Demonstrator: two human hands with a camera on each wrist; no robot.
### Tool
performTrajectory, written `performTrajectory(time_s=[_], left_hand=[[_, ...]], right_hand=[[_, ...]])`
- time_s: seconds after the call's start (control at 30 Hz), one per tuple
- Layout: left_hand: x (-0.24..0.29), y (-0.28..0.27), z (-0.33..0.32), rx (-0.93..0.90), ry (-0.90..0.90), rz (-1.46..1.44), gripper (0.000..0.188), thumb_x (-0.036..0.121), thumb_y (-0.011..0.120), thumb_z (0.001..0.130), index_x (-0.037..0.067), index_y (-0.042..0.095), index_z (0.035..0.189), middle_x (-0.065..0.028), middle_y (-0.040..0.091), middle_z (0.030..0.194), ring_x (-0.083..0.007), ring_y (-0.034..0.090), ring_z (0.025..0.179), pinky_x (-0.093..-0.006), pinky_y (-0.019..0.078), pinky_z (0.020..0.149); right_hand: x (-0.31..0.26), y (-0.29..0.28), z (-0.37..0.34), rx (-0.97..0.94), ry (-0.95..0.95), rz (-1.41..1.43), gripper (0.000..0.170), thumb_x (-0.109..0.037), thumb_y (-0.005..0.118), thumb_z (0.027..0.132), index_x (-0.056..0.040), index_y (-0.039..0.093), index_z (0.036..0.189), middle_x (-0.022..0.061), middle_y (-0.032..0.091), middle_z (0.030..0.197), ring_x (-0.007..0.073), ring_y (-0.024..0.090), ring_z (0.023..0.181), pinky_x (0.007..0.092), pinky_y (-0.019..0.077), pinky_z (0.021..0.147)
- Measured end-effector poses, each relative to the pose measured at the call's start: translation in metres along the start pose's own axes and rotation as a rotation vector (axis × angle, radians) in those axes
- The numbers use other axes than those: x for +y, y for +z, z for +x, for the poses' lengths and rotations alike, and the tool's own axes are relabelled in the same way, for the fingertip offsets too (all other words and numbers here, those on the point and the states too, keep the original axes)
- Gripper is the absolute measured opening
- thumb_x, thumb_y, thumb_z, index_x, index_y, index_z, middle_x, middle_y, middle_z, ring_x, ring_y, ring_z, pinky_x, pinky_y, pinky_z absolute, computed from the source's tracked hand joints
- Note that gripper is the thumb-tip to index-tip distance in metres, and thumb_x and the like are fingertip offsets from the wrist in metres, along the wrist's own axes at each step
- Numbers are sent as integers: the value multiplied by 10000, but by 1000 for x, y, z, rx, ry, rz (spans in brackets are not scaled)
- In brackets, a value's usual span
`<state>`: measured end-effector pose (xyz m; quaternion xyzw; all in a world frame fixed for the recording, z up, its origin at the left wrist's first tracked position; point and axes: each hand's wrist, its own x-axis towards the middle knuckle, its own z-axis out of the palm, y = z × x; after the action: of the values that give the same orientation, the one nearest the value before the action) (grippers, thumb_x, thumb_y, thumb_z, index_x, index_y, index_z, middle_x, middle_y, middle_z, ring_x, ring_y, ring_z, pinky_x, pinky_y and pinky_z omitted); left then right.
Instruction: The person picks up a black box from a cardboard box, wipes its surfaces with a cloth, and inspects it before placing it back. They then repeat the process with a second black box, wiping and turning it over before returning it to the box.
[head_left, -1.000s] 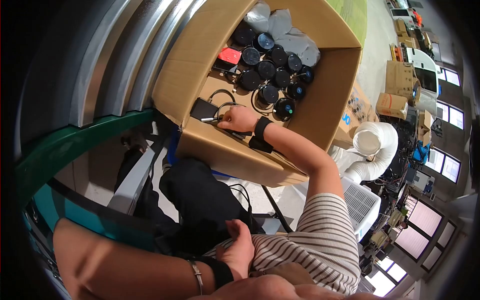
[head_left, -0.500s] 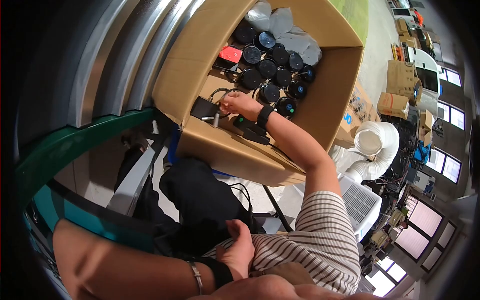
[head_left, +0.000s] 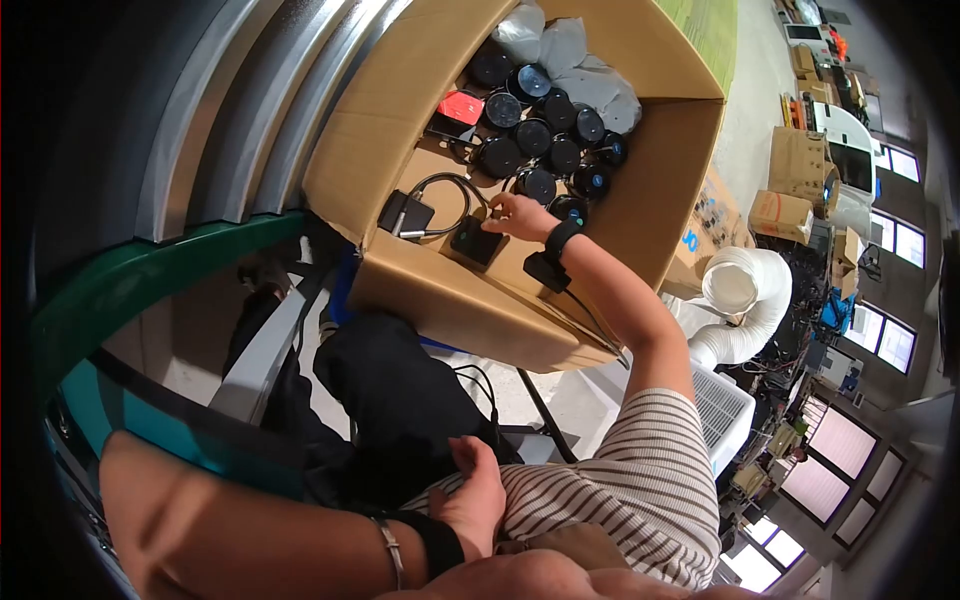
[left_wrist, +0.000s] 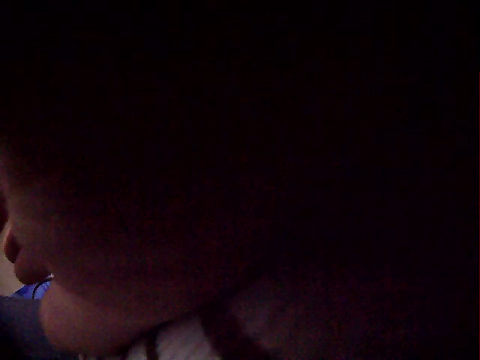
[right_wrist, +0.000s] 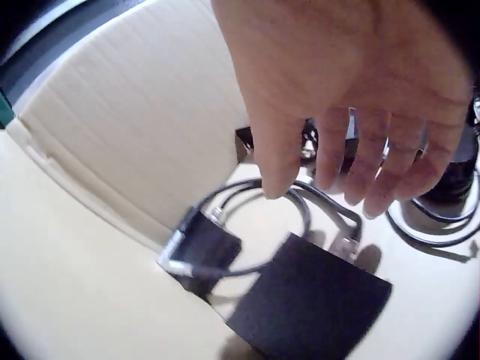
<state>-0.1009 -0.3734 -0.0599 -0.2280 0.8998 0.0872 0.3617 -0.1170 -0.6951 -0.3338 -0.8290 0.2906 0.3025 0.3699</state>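
Observation:
In the head view my right hand [head_left: 525, 218] is inside a cardboard box [head_left: 375, 110], over a flat black block [head_left: 475, 243] with a cable. The right wrist view has its fingers [right_wrist: 326, 161] hanging loosely extended above the cable loop [right_wrist: 306, 210], nothing gripped between them. Beside that block lies a second, smaller black block [right_wrist: 210, 244], with a silver cable connector [right_wrist: 180, 268] across it. My left hand [head_left: 478, 497] rests, fingers relaxed, against the striped shirt [head_left: 590, 500]; its own wrist view is mostly dark.
Several round black pieces [head_left: 533, 138] fill the far part of the box, with a red-topped item [head_left: 460, 107] at their left and grey plastic bags [head_left: 590, 85] behind. A green rail [head_left: 170, 255] runs left of the box. A white hose [head_left: 765, 290] stands to the right.
My right hand has left the silver connector beside the smaller block, passed over the cables and moved right. More of the cable loop and the larger black block now shows. The left hand stays put.

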Motion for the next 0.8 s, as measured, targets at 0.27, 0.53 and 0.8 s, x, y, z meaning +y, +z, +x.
performTrajectory(time_s=[0.27,0.53,0.8], left_hand=[[-10,-1,-9,18,10,-145,406,230,701,799,-14,634,1118,-144,680,1021,-296,640,936,-497,474,843],[-11,-2,-6,11,22,-133,410,222,703,797,-15,629,1123,-148,686,1026,-297,640,935,-494,477,838],[-11,-3,-7,0,21,-127,406,223,695,806,-10,623,1131,-153,684,1020,-302,640,939,-496,479,838]], right_hand=[[-13,40,9,-26,-43,-151,613,-515,687,793,-19,621,1147,209,651,1042,341,628,976,397,491,841],[-9,41,8,21,74,-178,659,-486,690,790,-1,523,1203,221,643,1046,382,611,1003,418,491,854],[-12,54,23,20,-54,-207,560,-431,713,794,-8,563,1129,198,643,1032,350,620,949,418,494,823]])
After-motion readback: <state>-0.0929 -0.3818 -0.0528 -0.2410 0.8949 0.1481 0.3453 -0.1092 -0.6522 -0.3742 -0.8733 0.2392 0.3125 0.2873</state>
